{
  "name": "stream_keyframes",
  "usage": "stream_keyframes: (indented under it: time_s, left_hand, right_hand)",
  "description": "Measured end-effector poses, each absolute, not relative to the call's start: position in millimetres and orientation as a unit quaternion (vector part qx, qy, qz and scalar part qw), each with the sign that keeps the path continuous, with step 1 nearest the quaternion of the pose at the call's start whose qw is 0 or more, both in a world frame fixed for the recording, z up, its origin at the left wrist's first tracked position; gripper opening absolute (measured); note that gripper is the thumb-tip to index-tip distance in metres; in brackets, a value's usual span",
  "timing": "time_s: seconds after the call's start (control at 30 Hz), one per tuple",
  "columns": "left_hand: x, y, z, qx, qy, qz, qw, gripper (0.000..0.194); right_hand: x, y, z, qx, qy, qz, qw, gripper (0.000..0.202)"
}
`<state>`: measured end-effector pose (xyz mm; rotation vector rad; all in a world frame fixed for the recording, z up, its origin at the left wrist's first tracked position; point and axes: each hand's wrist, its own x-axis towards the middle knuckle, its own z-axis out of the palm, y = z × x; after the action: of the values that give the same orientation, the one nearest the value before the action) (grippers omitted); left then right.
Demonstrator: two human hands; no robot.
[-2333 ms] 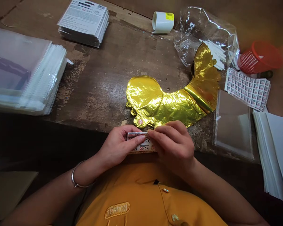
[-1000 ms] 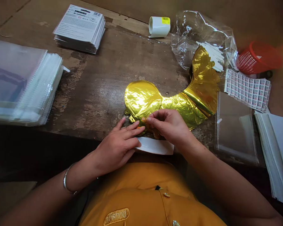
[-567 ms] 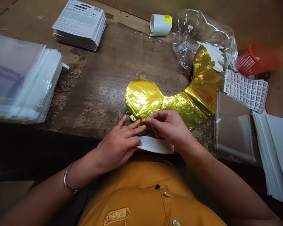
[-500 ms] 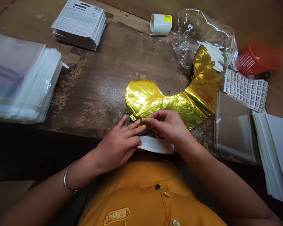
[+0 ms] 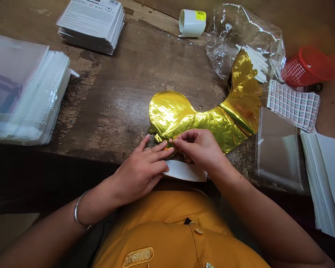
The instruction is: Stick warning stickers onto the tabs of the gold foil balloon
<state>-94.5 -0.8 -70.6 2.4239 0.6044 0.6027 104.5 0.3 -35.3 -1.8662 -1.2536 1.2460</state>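
The right hand (image 5: pixel 199 147) pinches a small sticker (image 5: pixel 170 140) at the gold foil's (image 5: pixel 212 124) near edge; the left hand (image 5: pixel 145 165), fingers spread, presses there.

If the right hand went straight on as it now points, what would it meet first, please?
The right hand would probably meet the left hand, beyond the small round red-and-white sticker at its fingertips; depth is unclear.

Red basket (image 5: pixel 297 71) right of clear bag (image 5: pixel 222 48), white roll (image 5: pixel 191 25) left.
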Motion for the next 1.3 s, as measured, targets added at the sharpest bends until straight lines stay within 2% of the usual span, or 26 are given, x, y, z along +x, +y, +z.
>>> stream_keyframes:
  time_s: [0.13, 0.27, 0.3, 0.4, 0.47, 0.57, 0.7, 0.8, 0.93, 1.03, 1.17, 1.3]
  left_hand:
    - [-95.4, -1.1, -70.1, 0.903, 0.228, 0.222, 0.29, 0.015]
    - [-95.0, -1.6, -69.1, 0.9, 0.236, 0.215, 0.297, 0.014]
    - [-94.6, -1.5, -68.7, 0.9, 0.238, 0.213, 0.298, 0.014]
    - [-94.0, -1.2, -67.8, 0.899, 0.238, 0.208, 0.302, 0.014]
    - [-94.3, -1.4, -67.6, 0.901, 0.234, 0.205, 0.302, 0.015]
    - [-95.9, -3.0, -68.6, 0.902, 0.237, 0.222, 0.284, 0.016]
    - [-97.9, -5.7, -71.2, 0.892, 0.246, 0.267, 0.27, 0.017]
    - [-98.4, -7.7, -71.9, 0.888, 0.251, 0.269, 0.275, 0.019]
    - [-97.2, -11.6, -68.7, 0.894, 0.274, 0.273, 0.229, 0.017]
    - [-95.2, -13.8, -63.0, 0.901, 0.278, 0.276, 0.187, 0.014]
    - [-91.3, -10.2, -52.1, 0.916, 0.268, 0.255, 0.154, 0.015]
    - [-83.5, 1.1, -43.1, 0.943, 0.213, 0.211, 0.142, 0.016]
  right_hand:
    - [106.5, -0.1, -37.1, -0.709, -0.544, 0.379, 0.239, 0.024]
    - [112.7, 1.6, -37.3, -0.755, -0.597, 0.22, 0.16, 0.039]
    - [114.2, 1.3, -37.0, -0.768, -0.599, 0.171, 0.148, 0.037]
    - [116.3, -5.1, -35.2, -0.75, -0.638, 0.018, 0.174, 0.017]
    - [115.4, -14.1, -34.4, -0.655, -0.731, -0.009, 0.191, 0.023]
    - [114.2, -27.9, -38.3, -0.512, -0.843, 0.046, 0.16, 0.029]
    - [117.6, -34.3, -51.8, -0.486, -0.861, 0.027, 0.15, 0.032]
    - [121.1, -31.1, -56.3, -0.487, -0.852, 0.043, 0.186, 0.028]
    - [126.4, -20.3, -47.7, -0.549, -0.787, 0.142, 0.243, 0.017]
    - [134.0, -7.7, -38.9, -0.574, -0.725, 0.278, 0.26, 0.012]
    - [145.4, 8.8, -33.8, -0.567, -0.633, 0.452, 0.272, 0.027]
    - [147.1, 17.6, -31.0, -0.569, -0.617, 0.473, 0.268, 0.036]
